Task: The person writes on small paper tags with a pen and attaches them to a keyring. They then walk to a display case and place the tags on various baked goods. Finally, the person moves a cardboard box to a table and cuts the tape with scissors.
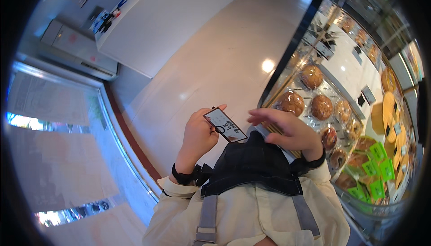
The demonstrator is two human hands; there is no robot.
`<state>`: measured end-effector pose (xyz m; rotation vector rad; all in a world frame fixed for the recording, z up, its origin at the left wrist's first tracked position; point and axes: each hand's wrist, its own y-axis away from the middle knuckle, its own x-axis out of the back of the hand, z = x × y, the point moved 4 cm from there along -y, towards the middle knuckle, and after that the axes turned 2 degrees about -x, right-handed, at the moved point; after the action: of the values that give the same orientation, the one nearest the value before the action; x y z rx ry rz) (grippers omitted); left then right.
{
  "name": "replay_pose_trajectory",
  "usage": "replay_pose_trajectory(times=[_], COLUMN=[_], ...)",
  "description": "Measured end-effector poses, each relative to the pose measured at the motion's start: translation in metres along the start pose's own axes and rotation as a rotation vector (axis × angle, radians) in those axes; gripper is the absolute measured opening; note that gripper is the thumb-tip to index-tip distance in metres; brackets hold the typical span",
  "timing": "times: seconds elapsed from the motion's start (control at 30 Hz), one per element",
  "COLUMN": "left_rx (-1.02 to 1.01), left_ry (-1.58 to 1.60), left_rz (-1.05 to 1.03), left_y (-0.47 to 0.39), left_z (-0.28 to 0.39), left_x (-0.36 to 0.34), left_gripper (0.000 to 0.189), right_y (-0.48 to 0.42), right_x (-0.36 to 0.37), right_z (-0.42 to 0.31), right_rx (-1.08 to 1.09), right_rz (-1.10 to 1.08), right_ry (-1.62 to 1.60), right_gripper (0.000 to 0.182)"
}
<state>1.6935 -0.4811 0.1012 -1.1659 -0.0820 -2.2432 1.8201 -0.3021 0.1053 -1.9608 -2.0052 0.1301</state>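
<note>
My left hand (201, 135) grips a small framed tag (226, 124) by its edge, in front of my dark apron (252, 165). The tag bears handwriting on a pale face, and a thin black ring-shaped part shows near my fingers. To its right, my right hand (289, 128) is raised with thumb and fingers apart, slightly blurred, touching no tag. Beyond that hand, wrapped round breads (312, 77) lie in rows inside a bakery display case (286, 54).
Bagged goods with bright green labels (373, 168) sit at the case's near end. Small tag stands (367, 94) rest on its white shelf. A long white counter (151, 20) runs along the far left, and a window with a metal frame (128, 148) is on my left.
</note>
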Motion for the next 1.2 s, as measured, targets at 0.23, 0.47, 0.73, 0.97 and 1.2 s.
replay_pose_trajectory(times=[0.23,0.47,0.73,0.97,1.2], left_rx=[-0.240,-0.412,-0.015,0.235,0.529], left_ry=[-0.001,0.336,0.749,0.737,0.622], left_rz=[-0.175,-0.594,-0.463,-0.312,0.014], left_y=[-0.009,-0.008,-0.026,-0.025,-0.015], left_z=[0.007,0.022,-0.023,-0.035,-0.030], left_x=[-0.029,-0.035,-0.038,-0.048,-0.051], left_gripper=[0.011,0.053,0.045,0.037,0.028], right_y=[0.006,0.061,0.179,0.120,0.065], right_x=[-0.045,-0.021,0.161,0.372,0.471], right_z=[0.006,0.014,0.050,0.182,0.310], right_rx=[-0.274,-0.469,-0.364,-0.487,-0.547], right_rz=[0.054,0.199,1.168,1.489,1.264], right_ry=[-0.191,-0.093,-0.105,-0.357,-0.650], right_gripper=[0.038,0.022,0.028,0.024,0.037])
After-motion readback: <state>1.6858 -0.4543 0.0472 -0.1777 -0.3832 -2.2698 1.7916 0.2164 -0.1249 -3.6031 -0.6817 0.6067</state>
